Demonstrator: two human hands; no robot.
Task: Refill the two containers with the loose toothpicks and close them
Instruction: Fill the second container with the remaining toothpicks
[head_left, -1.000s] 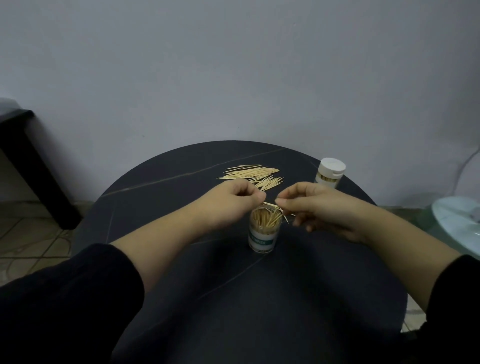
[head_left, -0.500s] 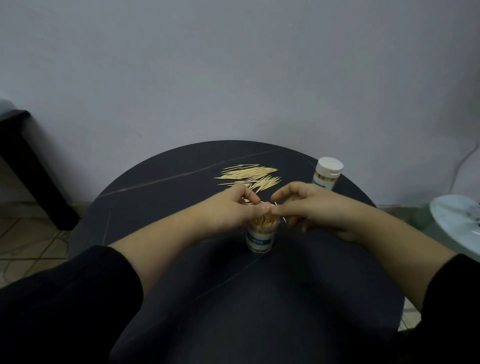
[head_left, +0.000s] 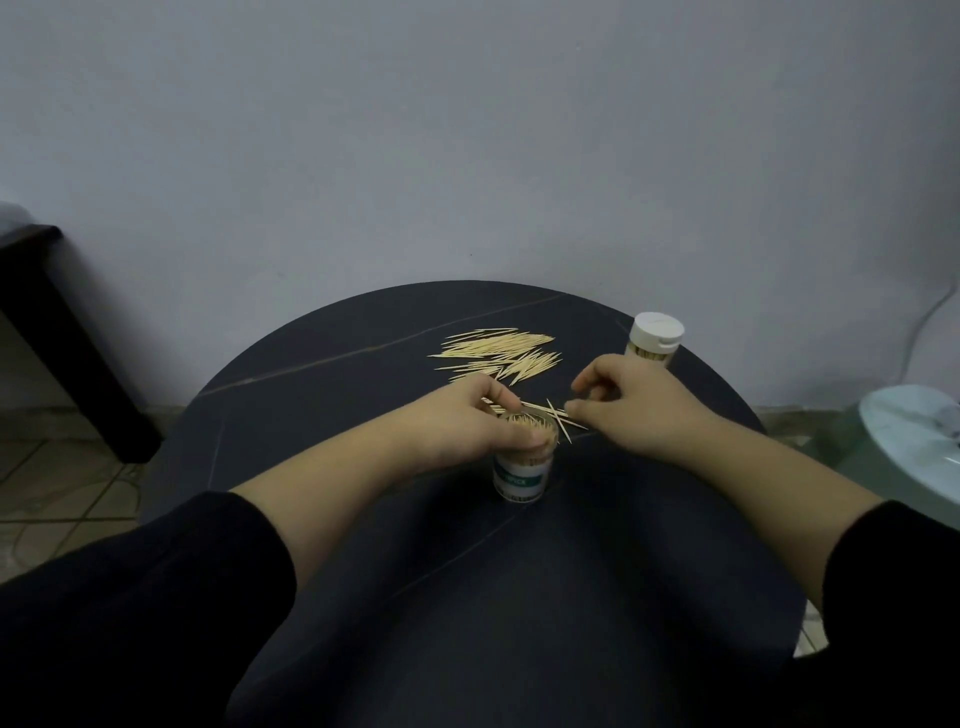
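Filling the open jar (head_left: 522, 480), mid-table, is underway: left hand (head_left: 467, 426) is gripping its rim, right hand (head_left: 636, 400) is pinching strays (head_left: 558, 415) beside it. Behind, the pile (head_left: 498, 348) is lying loose, capped jar (head_left: 653, 338) far right. Next is probably calling for dropping the strays in upright.

**Setting:** room in a home, by its furnishings.
- Round dark table (head_left: 311, 395) with pale stone-like veining, centre of frame.
- Plain pale wall (head_left: 467, 130), whole upper half.
- Beige tiled floor (head_left: 62, 478), lower left.
- Dark furniture leg (head_left: 78, 374), left edge (the piece it belongs to is cut off).
- Pale round top (head_left: 914, 441), right edge.
- Thin cable (head_left: 930, 322) running down the wall, right edge.
- Household goods on the table: loose toothpicks (head_left: 498, 348), capped container (head_left: 655, 338), open container (head_left: 522, 478).
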